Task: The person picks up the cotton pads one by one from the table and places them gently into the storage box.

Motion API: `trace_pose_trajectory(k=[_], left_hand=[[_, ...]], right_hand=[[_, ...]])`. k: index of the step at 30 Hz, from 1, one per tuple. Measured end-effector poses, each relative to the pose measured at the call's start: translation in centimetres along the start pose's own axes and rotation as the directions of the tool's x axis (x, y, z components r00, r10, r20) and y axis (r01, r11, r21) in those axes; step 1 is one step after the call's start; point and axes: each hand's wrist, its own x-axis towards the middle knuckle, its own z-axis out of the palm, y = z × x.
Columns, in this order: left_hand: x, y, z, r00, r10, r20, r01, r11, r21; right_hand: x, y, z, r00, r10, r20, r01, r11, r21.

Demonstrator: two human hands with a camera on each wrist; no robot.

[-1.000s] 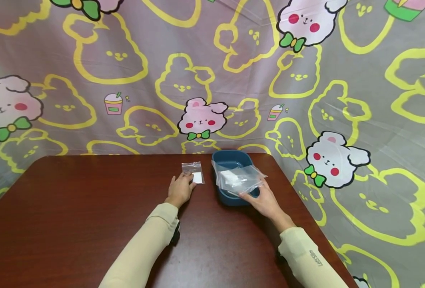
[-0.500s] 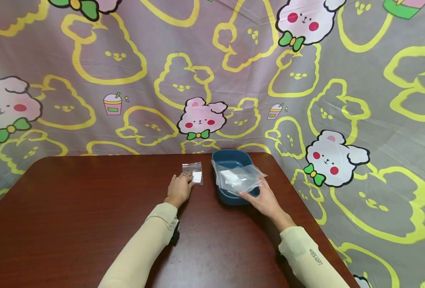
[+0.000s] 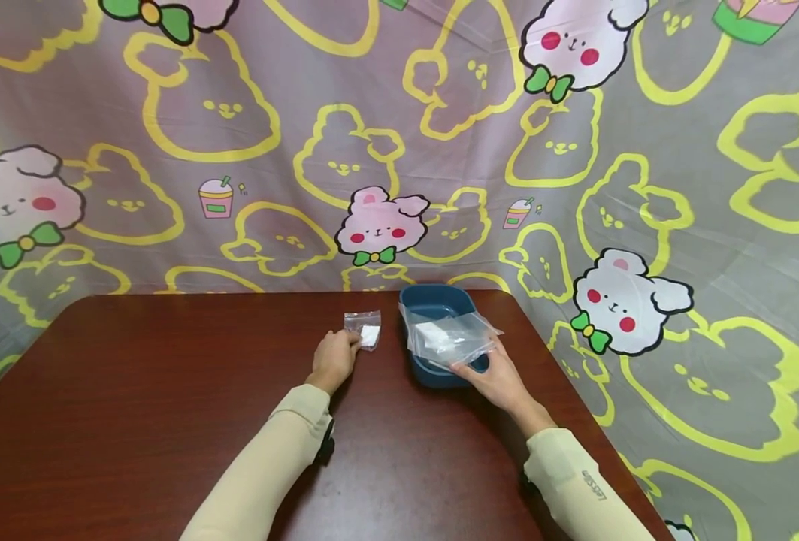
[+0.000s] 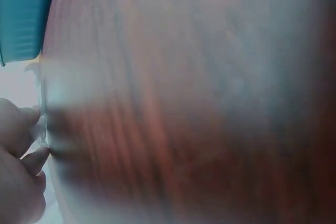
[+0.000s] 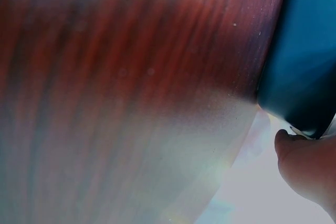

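Observation:
My left hand [image 3: 334,358] pinches the near left edge of a small clear zip bag [image 3: 361,322] with a white piece inside, at the table's far side. In the left wrist view, thumb and fingers [image 4: 35,160] meet at the plastic. Over the blue plastic bin [image 3: 433,379], my right hand [image 3: 497,376] holds a larger clear plastic bag [image 3: 463,338] between thumb and fingers. Something white shows in or through that bag. Its plastic hides part of the bin's inside. From the right wrist, only the thumb [image 5: 302,156] beside the bin shows.
The dark red-brown wooden table [image 3: 169,406] carries the bin near its far right corner. A patterned cloth curtain [image 3: 237,150] hangs right behind the table and along its right side.
My left fingers have gone from lying on the small bag to pinching its edge, and the bag has shifted slightly. The right hand and the larger bag stay in place.

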Motion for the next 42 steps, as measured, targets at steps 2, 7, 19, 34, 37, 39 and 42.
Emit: trace_pose_trajectory(k=[2,7,19,34,37,39,42], left_hand=[[-0.1,-0.1,-0.1,1.000,-0.005,-0.014,0.005,1.000,-0.013],[-0.3,-0.4,-0.4,0.999,-0.025,-0.040,0.024,0.999,-0.044],[-0.6,-0.8,-1.1,0.997,-0.057,-0.056,0.051,0.993,-0.105],[-1.3,-0.9,-3.2,0.989,-0.049,-0.138,0.022,0.982,-0.188],[-1.3,-0.9,-3.9,0.988,-0.019,-0.155,-0.009,0.983,-0.181],[-1.2,-0.8,-4.2,0.986,0.007,-0.168,-0.036,0.985,-0.169],[-1.1,-0.7,-4.7,0.981,0.040,-0.188,-0.071,0.985,-0.157]], right_hand=[[0.0,0.0,0.0,1.000,0.000,0.000,0.000,1.000,0.002],[0.0,0.1,0.1,1.000,-0.002,-0.005,0.002,1.000,0.005],[0.1,0.2,0.1,1.000,-0.008,-0.004,0.008,1.000,-0.001],[0.1,0.1,0.3,1.000,0.000,-0.002,0.000,1.000,-0.006],[0.1,0.2,0.3,1.000,-0.001,-0.001,0.001,1.000,-0.011],[0.1,0.2,0.3,1.000,0.000,-0.003,0.000,1.000,-0.010],[0.1,0.1,0.2,1.000,0.003,-0.001,-0.003,1.000,-0.009]])
